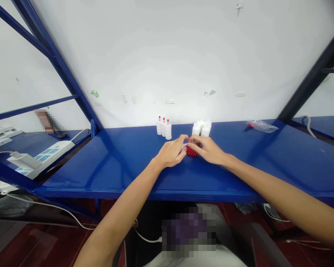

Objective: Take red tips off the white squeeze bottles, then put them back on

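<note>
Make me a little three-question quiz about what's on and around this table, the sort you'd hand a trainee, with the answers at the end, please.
1. How many red-tipped bottles stand at the back of the blue table?

2. True or false: the clear plastic bag lies to the right of the white bottles.

3. Which of these is nearest to the left hand and the right hand?
A. the power strip
B. the cluster of small red pieces
C. the clear plastic bag

Key:
1. Three, close together in a row.
2. True.
3. B; the red pieces lie on the table, partly hidden by the fingers.
</note>
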Demonstrator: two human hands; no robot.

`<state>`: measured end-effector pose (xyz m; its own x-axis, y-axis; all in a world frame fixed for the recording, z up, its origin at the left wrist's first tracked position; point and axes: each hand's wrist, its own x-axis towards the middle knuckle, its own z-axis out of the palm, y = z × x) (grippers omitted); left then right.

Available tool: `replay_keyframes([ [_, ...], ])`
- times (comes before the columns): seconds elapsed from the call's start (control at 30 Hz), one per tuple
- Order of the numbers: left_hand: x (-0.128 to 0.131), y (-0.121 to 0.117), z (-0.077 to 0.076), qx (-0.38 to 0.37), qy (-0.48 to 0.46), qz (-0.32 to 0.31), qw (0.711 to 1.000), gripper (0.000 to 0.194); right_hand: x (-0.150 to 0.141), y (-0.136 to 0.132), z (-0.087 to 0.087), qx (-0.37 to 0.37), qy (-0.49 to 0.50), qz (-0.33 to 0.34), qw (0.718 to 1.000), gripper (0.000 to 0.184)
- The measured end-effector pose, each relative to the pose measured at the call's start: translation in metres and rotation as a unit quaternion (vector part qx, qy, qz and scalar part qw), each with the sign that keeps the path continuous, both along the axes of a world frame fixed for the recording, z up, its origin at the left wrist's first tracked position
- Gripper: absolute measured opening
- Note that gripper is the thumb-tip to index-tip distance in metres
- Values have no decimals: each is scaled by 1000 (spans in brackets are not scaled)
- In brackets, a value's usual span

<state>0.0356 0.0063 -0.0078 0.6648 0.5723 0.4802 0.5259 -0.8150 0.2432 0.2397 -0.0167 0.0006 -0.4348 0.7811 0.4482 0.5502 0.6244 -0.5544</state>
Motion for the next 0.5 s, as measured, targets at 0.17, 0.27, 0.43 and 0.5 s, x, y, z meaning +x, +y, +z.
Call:
replay_keyframes([
  [0.17,1,1,-1,-14,-52,-19,998,42,0,1,-4,33,58,-45,997,27],
  [0.27,-4,11,-4,0,-123,41,992,31,11,8,-5,67,104,-142,982,26],
  [0.43,-12,24,-9,27,-153,127,980,35,30,24,-4,116,26,-250,961,21],
  [0.5,-14,25,-9,11,-148,128,980,33,32,27,-4,101,-16,-259,961,22],
])
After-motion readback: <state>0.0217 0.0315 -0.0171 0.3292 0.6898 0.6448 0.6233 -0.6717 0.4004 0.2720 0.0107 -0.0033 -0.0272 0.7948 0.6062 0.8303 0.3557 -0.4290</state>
